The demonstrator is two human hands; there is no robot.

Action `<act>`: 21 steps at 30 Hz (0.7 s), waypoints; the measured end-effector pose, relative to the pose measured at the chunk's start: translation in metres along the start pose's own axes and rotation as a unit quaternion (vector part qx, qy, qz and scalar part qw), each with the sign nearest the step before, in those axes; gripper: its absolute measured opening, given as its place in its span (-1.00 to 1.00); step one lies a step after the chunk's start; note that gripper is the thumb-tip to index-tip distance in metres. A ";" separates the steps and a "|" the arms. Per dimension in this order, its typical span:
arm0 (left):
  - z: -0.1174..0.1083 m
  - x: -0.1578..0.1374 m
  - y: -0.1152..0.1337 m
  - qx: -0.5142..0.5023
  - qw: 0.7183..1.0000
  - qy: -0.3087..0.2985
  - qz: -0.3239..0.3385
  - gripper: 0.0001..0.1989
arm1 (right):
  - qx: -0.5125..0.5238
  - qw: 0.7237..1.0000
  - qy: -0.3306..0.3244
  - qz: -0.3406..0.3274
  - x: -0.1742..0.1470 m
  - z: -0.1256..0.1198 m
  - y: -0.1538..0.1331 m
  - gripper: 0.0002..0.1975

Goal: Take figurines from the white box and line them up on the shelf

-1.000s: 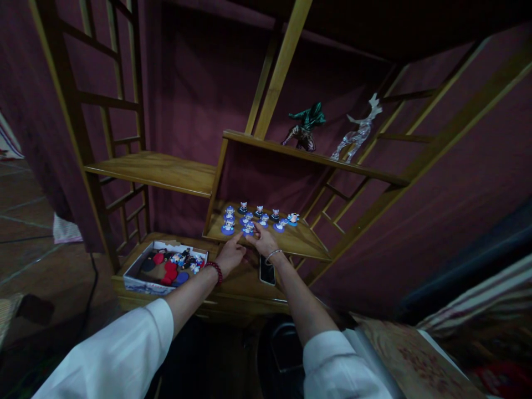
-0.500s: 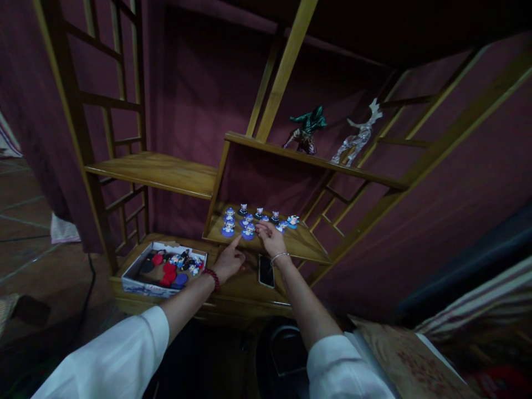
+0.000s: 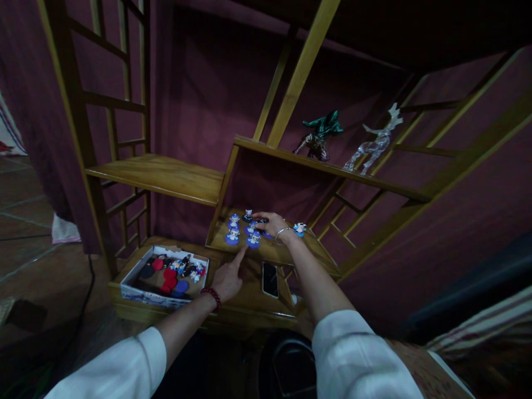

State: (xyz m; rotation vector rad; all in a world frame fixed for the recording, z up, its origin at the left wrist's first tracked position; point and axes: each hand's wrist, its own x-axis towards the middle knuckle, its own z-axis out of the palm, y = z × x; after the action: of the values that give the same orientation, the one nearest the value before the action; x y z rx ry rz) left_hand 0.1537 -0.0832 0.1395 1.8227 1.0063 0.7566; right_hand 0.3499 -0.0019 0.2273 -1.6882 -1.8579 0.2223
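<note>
On the low wooden shelf stand several small figurines on purple bases. One purple-based figurine (image 3: 253, 239) is at the front, with another (image 3: 233, 236) to its left. My left hand (image 3: 228, 280) holds nothing; its index finger stretches toward the front figurine, and the other fingers curl in. Over the middle of the group reaches my right hand (image 3: 274, 224), thumb and fingers apart, close to a black-based figurine (image 3: 248, 215) at the back. Something dark shows between those fingers, and the hand hides part of the group. A blue-and-white figurine (image 3: 299, 228) stands right of my right hand.
An open box (image 3: 137, 296) with several figurines and red and purple discs sits at left. A phone (image 3: 270, 280) lies below the figurine shelf. Overhead, a shelf (image 3: 286, 157) bears a green figure (image 3: 320, 136) and a clear deer (image 3: 374, 144).
My right hand has moved farther back over the figurines, its fingers extending leftward. My left hand has drawn slightly down, its index finger still extended. The view has shifted a little.
</note>
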 end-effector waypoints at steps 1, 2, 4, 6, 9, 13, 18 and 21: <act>-0.001 0.000 -0.001 0.007 1.000 -0.002 0.001 -0.27 | 0.007 1.000 -0.018 0.002 0.004 0.001 0.001 -0.64; -0.001 0.000 -0.001 0.015 1.000 -0.003 0.003 -0.28 | 0.010 0.999 -0.035 0.001 0.007 0.002 0.002 -0.63; -0.001 0.001 -0.003 0.030 1.000 -0.002 0.003 -0.30 | -0.006 0.998 -0.054 -0.006 0.011 0.003 0.004 -0.62; 0.000 0.001 -0.004 0.038 0.999 0.001 -0.001 -0.32 | -0.042 0.997 -0.057 -0.006 0.014 0.003 0.003 -0.62; 0.001 0.001 -0.004 0.046 0.999 0.006 0.004 -0.34 | -0.083 0.994 -0.073 0.004 0.016 0.004 -0.002 -0.63; 0.002 0.001 -0.005 0.079 0.996 0.009 0.028 -0.33 | -0.097 0.991 -0.093 0.006 0.016 0.004 -0.007 -0.67; 0.001 0.000 -0.006 0.110 0.993 0.011 0.048 -0.31 | -0.113 0.990 -0.087 0.001 0.016 0.005 -0.008 -0.69; 0.001 0.001 -0.007 0.104 0.993 0.005 0.054 -0.28 | -0.119 0.990 -0.080 0.001 0.017 0.005 -0.010 -0.70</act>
State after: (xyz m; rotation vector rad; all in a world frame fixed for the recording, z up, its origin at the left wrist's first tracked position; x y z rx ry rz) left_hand 0.1531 -0.0813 0.1330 2.0679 1.0310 0.7499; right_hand 0.3390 0.0136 0.2332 -1.8795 -2.0687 0.1452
